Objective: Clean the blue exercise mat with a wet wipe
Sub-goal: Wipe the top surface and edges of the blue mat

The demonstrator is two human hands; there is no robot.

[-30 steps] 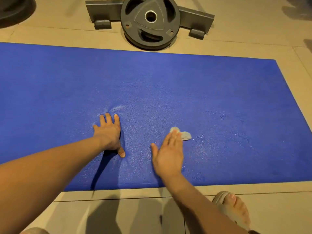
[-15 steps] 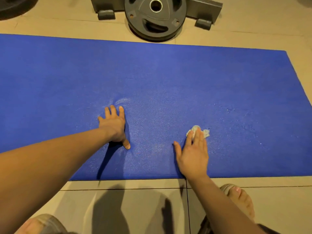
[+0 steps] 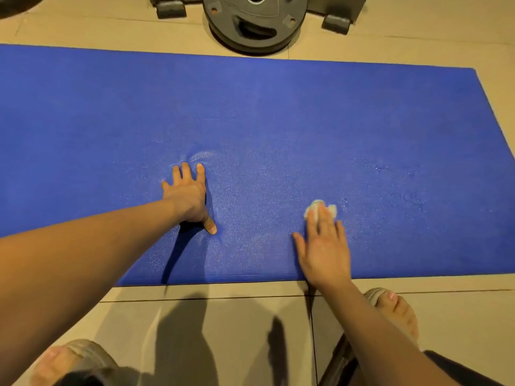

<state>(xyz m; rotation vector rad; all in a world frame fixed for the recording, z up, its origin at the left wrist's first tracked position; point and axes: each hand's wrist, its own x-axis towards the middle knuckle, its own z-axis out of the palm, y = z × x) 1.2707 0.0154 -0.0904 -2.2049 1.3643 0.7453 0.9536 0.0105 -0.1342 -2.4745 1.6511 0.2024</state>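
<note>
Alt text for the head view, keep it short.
A person's right hand presses a crumpled wet wipe onto a blue mat, while the left hand rests flat on it. A weight plate lies beyond the mat.

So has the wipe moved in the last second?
Yes: the wet wipe under the right hand slid right, away from the left hand planted on the mat.

1. Warm, yellowish indoor light, fairly bright, falls on the beige tiled floor (image 3: pixel 250 316).
2. My left hand (image 3: pixel 187 200) and forearm throw a hard dark shadow on the blue foam mat (image 3: pixel 278 112); softer shadows lie at bottom centre.
3. A speckled sheen glints mid-frame on the mat.
4. Wide-angle distortion bows the mat's edges, and the lower corners look soft.
</note>
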